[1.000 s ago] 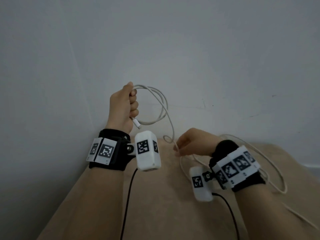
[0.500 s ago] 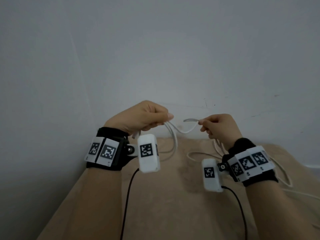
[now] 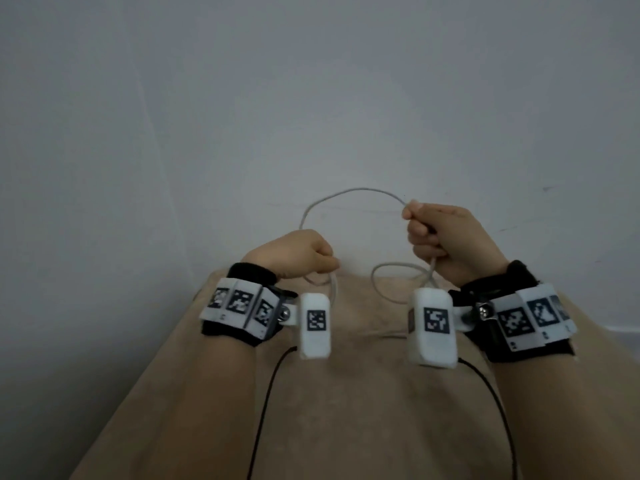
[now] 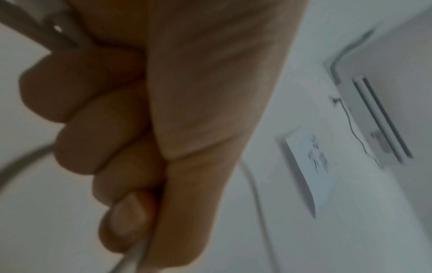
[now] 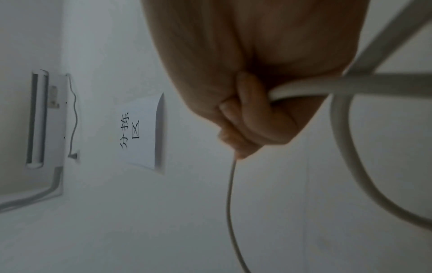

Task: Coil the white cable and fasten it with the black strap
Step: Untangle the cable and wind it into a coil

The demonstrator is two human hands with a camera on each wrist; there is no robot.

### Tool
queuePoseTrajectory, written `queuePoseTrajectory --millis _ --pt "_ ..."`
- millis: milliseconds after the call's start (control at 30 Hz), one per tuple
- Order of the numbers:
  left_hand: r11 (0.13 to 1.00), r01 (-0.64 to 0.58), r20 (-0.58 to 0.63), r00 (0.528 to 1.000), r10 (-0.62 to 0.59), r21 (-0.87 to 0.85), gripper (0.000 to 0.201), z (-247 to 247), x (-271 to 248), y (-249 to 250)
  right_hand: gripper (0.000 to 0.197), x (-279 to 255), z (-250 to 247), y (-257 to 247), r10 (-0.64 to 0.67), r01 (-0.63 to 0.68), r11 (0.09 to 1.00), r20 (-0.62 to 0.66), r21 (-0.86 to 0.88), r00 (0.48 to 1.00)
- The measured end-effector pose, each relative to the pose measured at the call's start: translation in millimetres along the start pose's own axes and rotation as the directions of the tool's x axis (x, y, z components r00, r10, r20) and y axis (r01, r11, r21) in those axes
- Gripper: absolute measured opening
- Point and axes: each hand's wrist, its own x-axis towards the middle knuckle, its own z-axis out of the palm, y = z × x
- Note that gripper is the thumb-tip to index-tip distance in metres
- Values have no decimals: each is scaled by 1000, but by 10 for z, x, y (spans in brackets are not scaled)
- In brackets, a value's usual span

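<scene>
The white cable (image 3: 353,192) arches in the air between my two hands above a beige surface (image 3: 346,410). My left hand (image 3: 301,252) is a fist that grips the gathered loops, which hang below it; in the left wrist view its curled fingers (image 4: 93,129) close round the cable (image 4: 131,258). My right hand (image 3: 440,237) is raised a little higher and grips the cable in its fist, thumb on top. The right wrist view shows the cable (image 5: 339,88) running through the curled fingers (image 5: 252,118) and looping down. More cable (image 3: 388,271) lies slack under the right hand. No black strap shows.
A plain grey-white wall (image 3: 311,98) stands close behind the beige surface. Black leads (image 3: 263,410) run from the wrist cameras toward me. The wrist views show a paper sign (image 5: 140,129) with characters and a wall-mounted white unit (image 5: 42,118) with a thin wire.
My right hand rose from the surface with a length of cable, met the left hand, then drew apart to the right, so an arch now spans them. The left hand dropped lower.
</scene>
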Motion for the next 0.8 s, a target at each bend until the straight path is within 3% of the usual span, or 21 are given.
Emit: queuePoseTrajectory --millis 67,100,167,233,333,400,467,533,600,633,733,800 --pt "976 -63 -98 994 44 -208 44 -139 -109 -92 27 31 -154 54 -19 -6 992 -194 -130 981" --pt "922 -116 -164 985 58 -370 40 -208 -174 -129 26 45 -230 98 -34 -39 967 -275 -253 961" --pt "705 -261 -302 951 70 -659 34 -347 -325 -175 21 66 -351 184 -68 -128 874 -379 -469 923" --pt "501 -396 -407 909 93 -770 30 -473 -446 -188 14 78 -398 233 -121 -174 773 -411 -611 903" --pt "364 -486 -477 871 119 -795 31 -550 -483 -170 4 51 -297 230 -123 -175 647 -328 -742 937" --pt "351 -489 -490 867 92 -799 37 -523 -428 -134 11 35 -208 223 -167 -109 592 -255 -798 952" --pt "361 -479 -495 867 55 -800 47 -456 -346 -72 14 6 -102 151 -302 19 555 -180 -831 936" --pt "367 -450 -482 876 6 -814 52 -398 -285 0 15 -33 52 64 -342 183 690 -93 -700 935" --pt "379 -416 -463 886 -38 -827 48 -359 -242 66 20 -118 254 -8 -229 233 886 60 -400 972" --pt "384 -398 -450 892 -52 -833 45 -345 -222 92 27 -164 342 -25 -131 171 945 157 -279 979" --pt "376 -344 -410 905 -111 -860 40 -329 -175 129 60 -266 508 2 179 -58 949 381 -310 907" --pt "378 -308 -392 904 -169 -873 38 -326 -153 117 70 -264 507 45 250 -81 912 389 -403 887"
